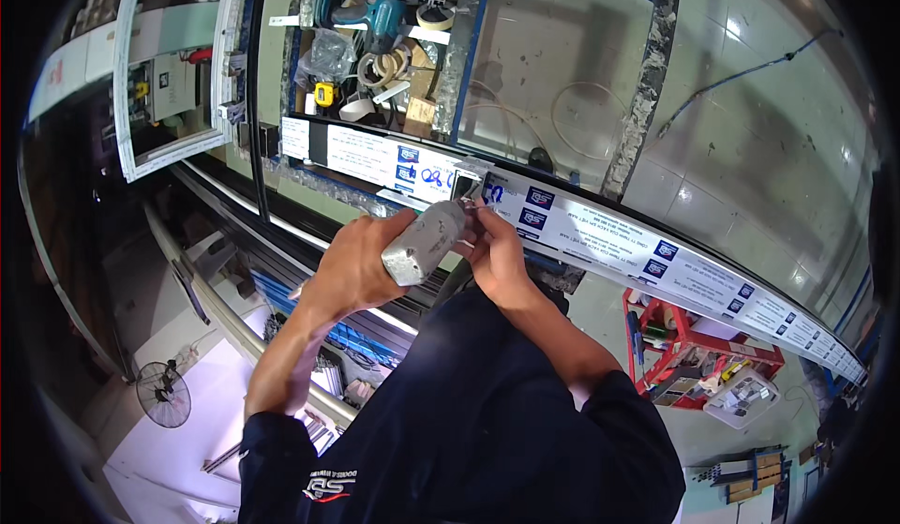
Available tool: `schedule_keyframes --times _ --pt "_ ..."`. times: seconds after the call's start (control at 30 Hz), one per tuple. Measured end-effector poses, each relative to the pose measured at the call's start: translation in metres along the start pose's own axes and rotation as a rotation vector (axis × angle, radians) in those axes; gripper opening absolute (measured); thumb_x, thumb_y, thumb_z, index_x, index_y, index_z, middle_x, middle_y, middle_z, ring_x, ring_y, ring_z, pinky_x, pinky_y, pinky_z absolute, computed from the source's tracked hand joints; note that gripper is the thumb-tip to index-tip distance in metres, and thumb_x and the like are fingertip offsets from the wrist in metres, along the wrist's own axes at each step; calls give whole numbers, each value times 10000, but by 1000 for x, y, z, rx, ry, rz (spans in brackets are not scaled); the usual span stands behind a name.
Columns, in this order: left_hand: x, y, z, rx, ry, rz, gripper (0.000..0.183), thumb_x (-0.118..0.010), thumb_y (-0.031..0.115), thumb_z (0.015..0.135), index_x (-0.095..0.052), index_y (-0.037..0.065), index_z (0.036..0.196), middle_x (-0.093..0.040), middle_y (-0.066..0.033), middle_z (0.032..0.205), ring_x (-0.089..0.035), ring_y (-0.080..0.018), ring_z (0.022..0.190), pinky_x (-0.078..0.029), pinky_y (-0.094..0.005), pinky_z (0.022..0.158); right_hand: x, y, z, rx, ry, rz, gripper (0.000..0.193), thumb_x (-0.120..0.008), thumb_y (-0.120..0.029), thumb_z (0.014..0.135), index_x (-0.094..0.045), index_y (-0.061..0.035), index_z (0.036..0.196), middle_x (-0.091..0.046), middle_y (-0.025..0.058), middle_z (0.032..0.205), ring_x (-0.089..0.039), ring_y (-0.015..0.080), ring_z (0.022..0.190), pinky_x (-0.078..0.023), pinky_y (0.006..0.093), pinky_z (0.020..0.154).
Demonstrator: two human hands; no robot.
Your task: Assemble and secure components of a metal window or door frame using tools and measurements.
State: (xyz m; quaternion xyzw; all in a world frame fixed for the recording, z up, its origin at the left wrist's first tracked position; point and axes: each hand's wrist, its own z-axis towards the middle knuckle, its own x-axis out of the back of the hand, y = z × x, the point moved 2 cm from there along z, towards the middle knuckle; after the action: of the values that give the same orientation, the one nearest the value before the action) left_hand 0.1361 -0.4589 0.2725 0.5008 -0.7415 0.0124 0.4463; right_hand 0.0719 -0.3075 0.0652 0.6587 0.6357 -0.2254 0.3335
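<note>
My left hand [361, 260] is closed round a scuffed grey power tool [424, 245], its rounded body facing up. The front end of the tool points to the long profile [600, 224], which is wrapped in printed white film. Fingers of my right hand [497, 254] are pinched together by the tool's front end; what they hold, if anything, is too small to make out. Near both hands, a dark rectangular cut-out [464, 185] shows in the profile, with blue handwriting on the film beside it.
The profile lies across a metal work frame [642, 83]. Behind it, a tray area holds a teal drill [382, 20], tape rolls [379, 68] and a yellow tape measure [324, 94]. A red tool rack [694, 346] stands at right, a white window frame [173, 163] at left. A fan [163, 395] sits lower left.
</note>
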Motion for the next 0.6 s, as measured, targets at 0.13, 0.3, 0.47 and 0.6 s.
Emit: schedule_keyframes --times 0.13,0.3,0.47,0.6 --pt "3 -11 10 39 -172 -115 481 -878 180 702 -676 40 1115 -759 -235 873 -745 -465 854 -575 -529 754 12 -4 -5 74 134 -115 331 -568 -312 1156 -696 -7 1166 -719 87 932 -711 196 759 -623 365 722" --pt "4 -4 14 62 -200 1 486 -878 189 690 -657 45 1098 -756 -235 867 -743 -467 848 -572 -539 755 23 -4 -8 113 207 -176 332 -608 -348 1138 -707 -31 1134 -691 43 862 -669 176 730 -596 356 720" --pt "-4 -17 14 30 -203 -16 481 -859 173 682 -661 30 1096 -756 -232 871 -742 -468 862 -575 -543 778 32 -1 -8 139 212 -189 342 -624 -357 1136 -707 -25 1129 -684 45 842 -663 169 703 -590 351 701" --pt "-1 -11 15 6 -189 53 477 -855 162 683 -674 35 1105 -760 -230 875 -747 -461 846 -583 -533 764 32 -1 -7 163 203 -207 349 -618 -362 1141 -708 -25 1127 -678 42 838 -660 166 702 -588 347 702"
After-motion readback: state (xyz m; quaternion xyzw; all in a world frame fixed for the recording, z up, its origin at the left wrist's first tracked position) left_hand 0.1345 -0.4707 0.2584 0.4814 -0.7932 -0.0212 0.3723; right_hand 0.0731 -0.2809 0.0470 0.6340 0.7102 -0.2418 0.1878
